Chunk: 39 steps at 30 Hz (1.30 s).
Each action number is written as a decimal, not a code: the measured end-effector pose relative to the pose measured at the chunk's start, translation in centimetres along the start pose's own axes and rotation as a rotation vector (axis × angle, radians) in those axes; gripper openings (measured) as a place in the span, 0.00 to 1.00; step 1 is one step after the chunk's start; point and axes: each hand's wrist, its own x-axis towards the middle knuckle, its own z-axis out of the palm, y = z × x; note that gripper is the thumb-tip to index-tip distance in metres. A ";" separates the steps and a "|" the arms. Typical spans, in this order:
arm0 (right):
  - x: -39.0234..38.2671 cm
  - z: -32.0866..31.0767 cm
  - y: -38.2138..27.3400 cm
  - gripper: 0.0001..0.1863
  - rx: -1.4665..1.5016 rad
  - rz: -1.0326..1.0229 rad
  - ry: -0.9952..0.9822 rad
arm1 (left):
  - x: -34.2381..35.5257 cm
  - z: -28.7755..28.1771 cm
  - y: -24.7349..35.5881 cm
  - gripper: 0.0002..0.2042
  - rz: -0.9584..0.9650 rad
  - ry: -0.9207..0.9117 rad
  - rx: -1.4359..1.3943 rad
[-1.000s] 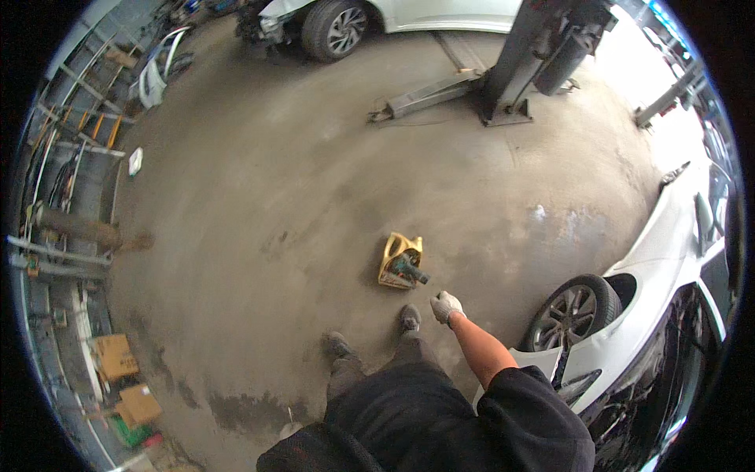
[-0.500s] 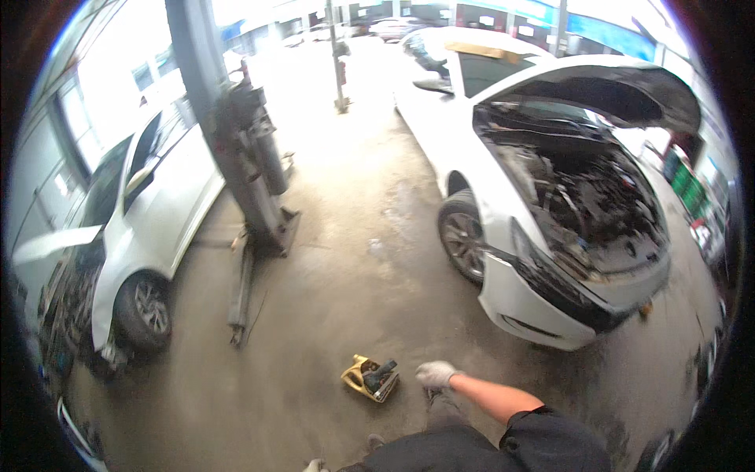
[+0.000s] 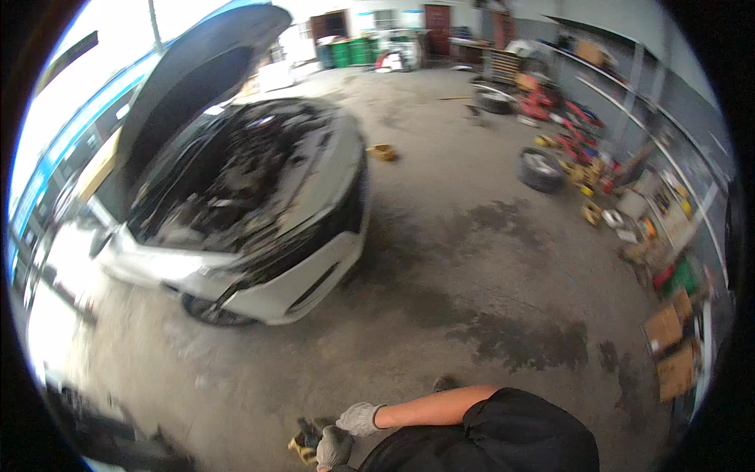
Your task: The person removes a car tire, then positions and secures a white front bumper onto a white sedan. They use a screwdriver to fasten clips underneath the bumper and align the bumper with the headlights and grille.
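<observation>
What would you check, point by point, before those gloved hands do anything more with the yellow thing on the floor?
1. Both hands gloved: ok; the right hand and left hand wear grey gloves.
2. Hands at the yellow container: ok; both are on or right beside it at the lower edge.
3. Firm grip: cannot tell; the picture is blurred and cropped there.
4. Floor underfoot: not ok; dark stains mark the concrete nearby.
5. White car with raised hood: ok; it stands apart from the hands.
</observation>
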 end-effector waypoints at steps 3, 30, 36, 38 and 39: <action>-5.3 -1.2 8.0 0.13 0.037 0.127 0.123 | 4.7 0.2 9.8 0.27 0.004 -0.086 -0.114; -50.9 -7.2 59.0 0.25 1.058 1.484 0.302 | 46.8 17.5 36.4 0.21 -0.666 -0.580 0.221; -59.9 -4.4 66.4 0.20 1.376 1.875 0.887 | 77.5 16.5 54.3 0.18 0.035 -0.304 0.147; -63.3 -6.2 67.1 0.23 1.468 2.014 0.901 | 81.6 21.3 68.1 0.16 -0.033 -0.305 -0.110; -63.9 -3.5 68.4 0.24 1.384 2.019 0.826 | 83.6 22.4 74.5 0.16 0.007 -0.313 -0.112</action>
